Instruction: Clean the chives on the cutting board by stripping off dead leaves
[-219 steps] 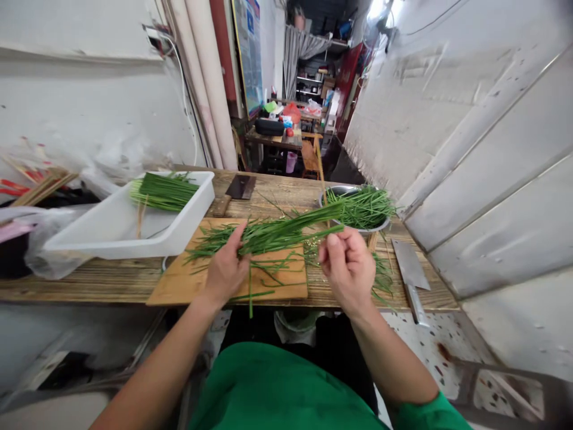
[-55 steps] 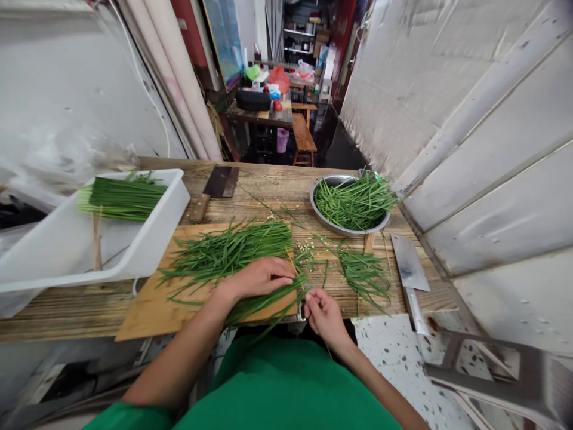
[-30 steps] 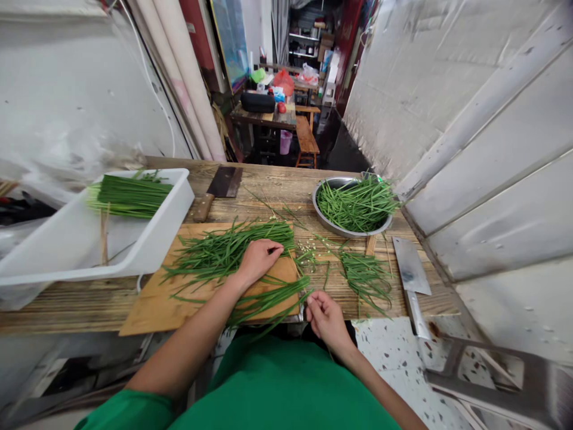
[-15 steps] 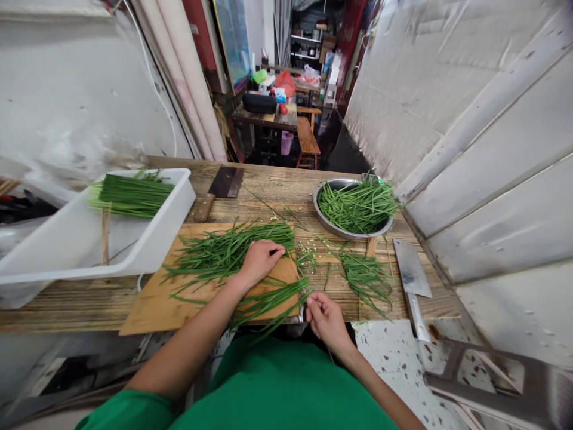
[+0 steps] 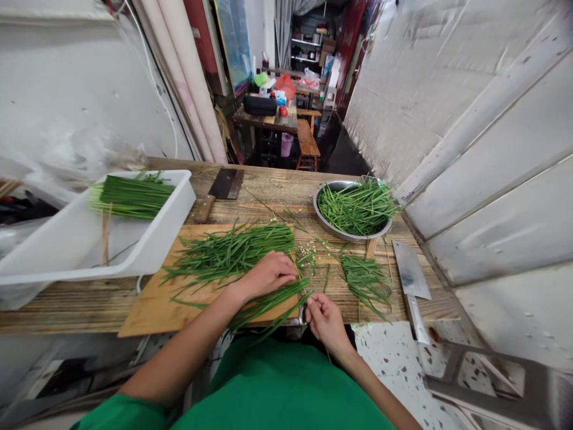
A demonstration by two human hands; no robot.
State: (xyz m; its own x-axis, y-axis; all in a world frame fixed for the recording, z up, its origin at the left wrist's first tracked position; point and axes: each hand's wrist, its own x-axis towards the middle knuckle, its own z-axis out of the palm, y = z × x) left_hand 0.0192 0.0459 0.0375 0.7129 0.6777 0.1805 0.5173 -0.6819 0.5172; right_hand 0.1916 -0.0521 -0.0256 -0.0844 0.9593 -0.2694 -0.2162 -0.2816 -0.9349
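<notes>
Apparently sorting is in hand: green stalks lie on the cutting board, the right hand pinches a stalk tip, the left hand curls, grip unclear; next likely calls for gentle separating.

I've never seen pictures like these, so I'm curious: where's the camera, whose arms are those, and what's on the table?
There's no robot here. A person wears one camera on their head, looking forward and down, so you see their own arms.

On the wooden table is a cutting board with long green stalks. More fill a metal bowl, and a bundle lies in a white tray. There's a dark knife and a shiny knife.

The left hand is over the stalks; the right hand has its fingertips at some stalk ends. How tightly they hold is hard to see.
</notes>
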